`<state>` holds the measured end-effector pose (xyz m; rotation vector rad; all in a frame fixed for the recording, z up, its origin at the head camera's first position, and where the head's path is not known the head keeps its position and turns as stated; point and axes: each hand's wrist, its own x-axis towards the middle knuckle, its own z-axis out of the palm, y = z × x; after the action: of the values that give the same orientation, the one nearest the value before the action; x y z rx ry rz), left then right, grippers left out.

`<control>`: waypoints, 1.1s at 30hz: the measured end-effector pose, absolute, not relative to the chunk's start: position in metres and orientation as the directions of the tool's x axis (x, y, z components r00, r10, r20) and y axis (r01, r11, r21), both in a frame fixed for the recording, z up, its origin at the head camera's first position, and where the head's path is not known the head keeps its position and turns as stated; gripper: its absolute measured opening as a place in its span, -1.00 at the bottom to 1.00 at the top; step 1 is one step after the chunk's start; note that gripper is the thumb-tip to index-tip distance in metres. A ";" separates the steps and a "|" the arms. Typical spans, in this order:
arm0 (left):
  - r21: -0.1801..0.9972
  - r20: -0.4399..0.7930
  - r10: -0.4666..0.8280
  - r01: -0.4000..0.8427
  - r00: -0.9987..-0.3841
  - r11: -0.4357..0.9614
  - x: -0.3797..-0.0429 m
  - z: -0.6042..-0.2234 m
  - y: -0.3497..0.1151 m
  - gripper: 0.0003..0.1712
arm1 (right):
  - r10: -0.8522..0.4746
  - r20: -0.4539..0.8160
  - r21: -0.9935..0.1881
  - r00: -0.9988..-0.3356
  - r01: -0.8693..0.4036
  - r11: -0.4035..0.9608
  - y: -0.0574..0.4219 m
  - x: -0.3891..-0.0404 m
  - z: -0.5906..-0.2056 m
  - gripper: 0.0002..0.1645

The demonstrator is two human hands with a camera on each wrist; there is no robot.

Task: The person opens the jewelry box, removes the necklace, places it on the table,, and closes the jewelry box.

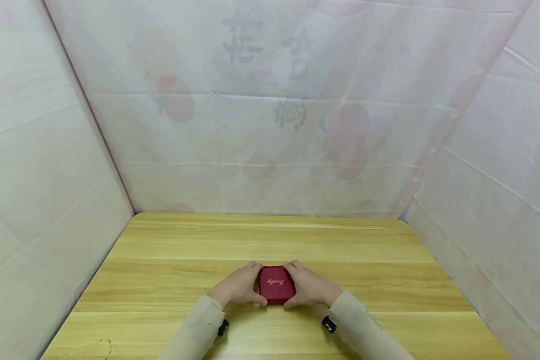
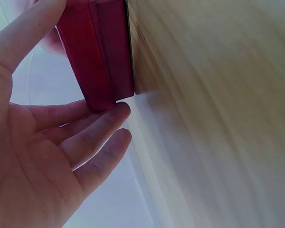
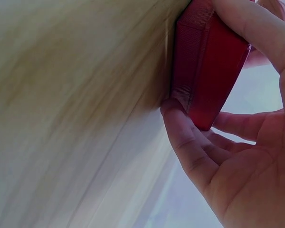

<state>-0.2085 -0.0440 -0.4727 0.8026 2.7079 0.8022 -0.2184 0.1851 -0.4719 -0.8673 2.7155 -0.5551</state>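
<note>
At the middle of the wooden surface (image 1: 270, 240), toward six o'clock from the centre of the head view, lies a small red box (image 1: 276, 284), deep crimson and nearly square. The wrist views show a brighter lid (image 2: 85, 57) fitted over a darker, slightly inset base (image 2: 116, 52) with a fine ribbed texture, and a thin dark line along the bottom edge. Gold slanted script (image 1: 276, 282) on top appears to read "Jewelry", upside down from the wearer's side.

The left hand (image 1: 240, 286) grips the box from nine o'clock, the right hand (image 1: 312, 286) from three. On each, the fingers are clamped on it: thumbs at its seven and five o'clock corners, fingertips round those at eleven and one.

Toward twelve o'clock hangs a pale cloth backdrop (image 1: 270, 145) bearing faded red spots and grey characters (image 1: 243, 37), too faint to read surely. Toward five o'clock, the cream right sleeve (image 1: 364, 335) carries small dark lettering (image 1: 376, 323), too tiny to make out.
</note>
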 end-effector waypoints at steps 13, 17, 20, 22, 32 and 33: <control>0.579 -0.044 0.558 0.434 -0.829 0.690 -0.204 -0.474 -0.056 0.02 | -0.609 -0.111 -0.406 -0.785 -0.523 0.749 0.174 -0.214 -0.473 0.14; 0.600 -0.042 0.559 0.426 -0.828 0.677 -0.203 -0.475 -0.059 0.01 | -0.612 -0.106 -0.402 -0.784 -0.529 0.748 0.172 -0.213 -0.474 0.12; 0.616 -0.037 0.563 0.425 -0.826 0.664 -0.203 -0.475 -0.062 0.00 | -0.609 -0.102 -0.398 -0.787 -0.529 0.750 0.170 -0.212 -0.474 0.12; 0.621 -0.036 0.564 0.424 -0.825 0.659 -0.203 -0.475 -0.064 0.00 | -0.607 -0.103 -0.397 -0.788 -0.527 0.751 0.168 -0.211 -0.474 0.12; 0.622 -0.036 0.565 0.423 -0.825 0.658 -0.201 -0.476 -0.072 -0.03 | -0.605 -0.122 -0.399 -0.787 -0.519 0.756 0.159 -0.209 -0.472 0.12; 0.622 -0.035 0.565 0.424 -0.824 0.658 -0.200 -0.476 -0.073 -0.03 | -0.606 -0.125 -0.399 -0.786 -0.519 0.756 0.158 -0.209 -0.472 0.12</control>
<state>-0.2004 -0.0727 -0.4758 0.8030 2.6496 0.9093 -0.2091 0.1579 -0.4717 -0.8828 2.7069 -0.5088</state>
